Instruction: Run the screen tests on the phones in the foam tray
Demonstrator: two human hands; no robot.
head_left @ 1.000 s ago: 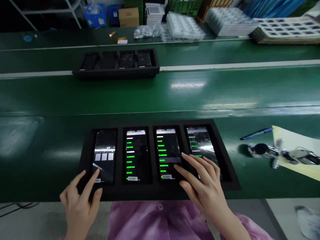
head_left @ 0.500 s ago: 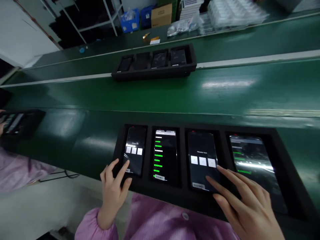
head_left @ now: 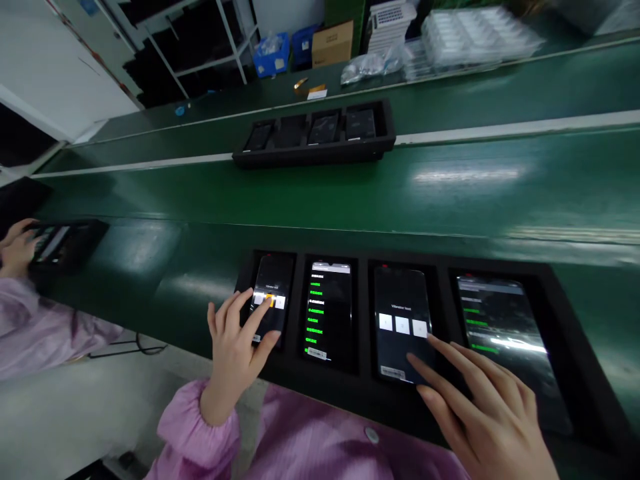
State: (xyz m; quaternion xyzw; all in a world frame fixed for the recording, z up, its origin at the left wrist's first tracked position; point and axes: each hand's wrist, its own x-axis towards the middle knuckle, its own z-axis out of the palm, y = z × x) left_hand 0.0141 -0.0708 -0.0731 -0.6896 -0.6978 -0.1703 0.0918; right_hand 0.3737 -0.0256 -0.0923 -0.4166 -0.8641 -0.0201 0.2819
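Observation:
A black foam tray [head_left: 363,383] in front of me holds several smartphones in separate slots. My left hand [head_left: 237,340] is open over the leftmost phone [head_left: 273,270], a fingertip at its middle square, which shows orange. Beside it, the second phone [head_left: 330,313] lists green and white lines. The third phone [head_left: 400,283] reads "Vibrator test" above three white squares. My right hand [head_left: 480,407] is open, with fingers spread at the lower right of that screen. Partly behind this hand lies the rightmost phone [head_left: 495,307], showing green lines and a light reflection.
Across the green bench [head_left: 300,197] sits another black tray [head_left: 310,157] with several phones. At the left, a co-worker's hand [head_left: 17,250] touches a further tray [head_left: 80,243]. Clear plastic trays [head_left: 480,37], a cardboard box [head_left: 333,45] and a blue bin [head_left: 273,60] stand at the back.
My left hand has moved up and right onto the leftmost phone's squares, and the middle one has turned orange. My right hand stays nearly in place. The view has shifted slightly.

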